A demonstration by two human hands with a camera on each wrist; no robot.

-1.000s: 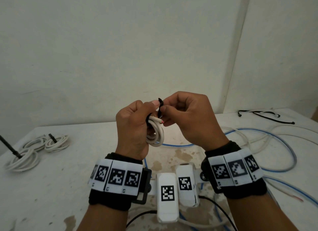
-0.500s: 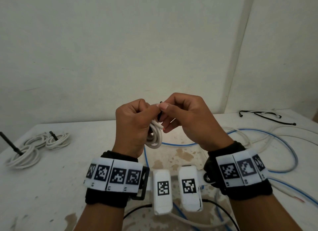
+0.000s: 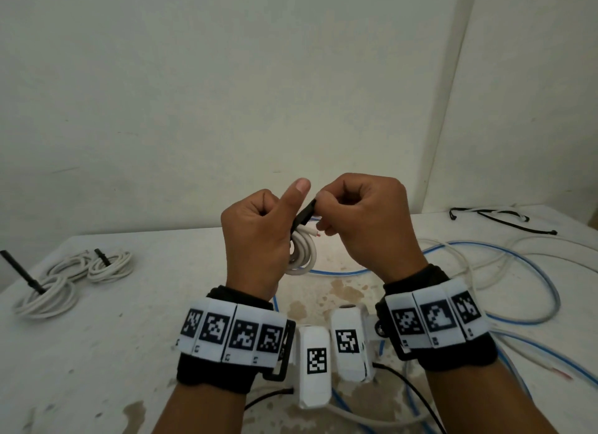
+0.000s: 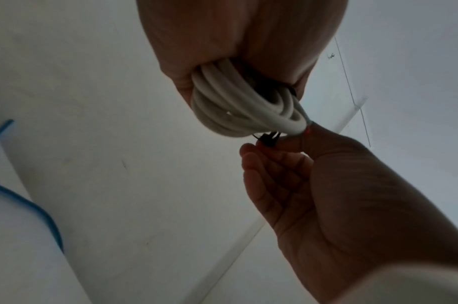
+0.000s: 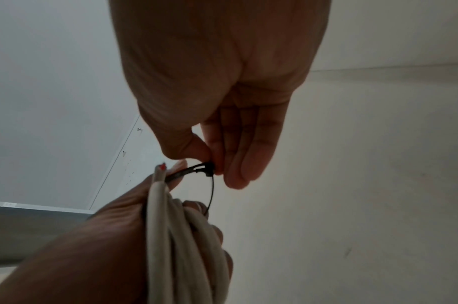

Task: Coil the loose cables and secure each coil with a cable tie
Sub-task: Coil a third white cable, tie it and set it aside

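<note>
My left hand (image 3: 255, 239) grips the small coil of white round cable (image 3: 302, 252); at its 1 o'clock, my right hand (image 3: 362, 220) pinches the thin black plastic cable tie (image 3: 305, 216).

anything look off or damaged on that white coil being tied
The white cable coil in the left hand has a cut end showing bare red core, sticking out beside the black cable tie the right hand pinches.
</note>
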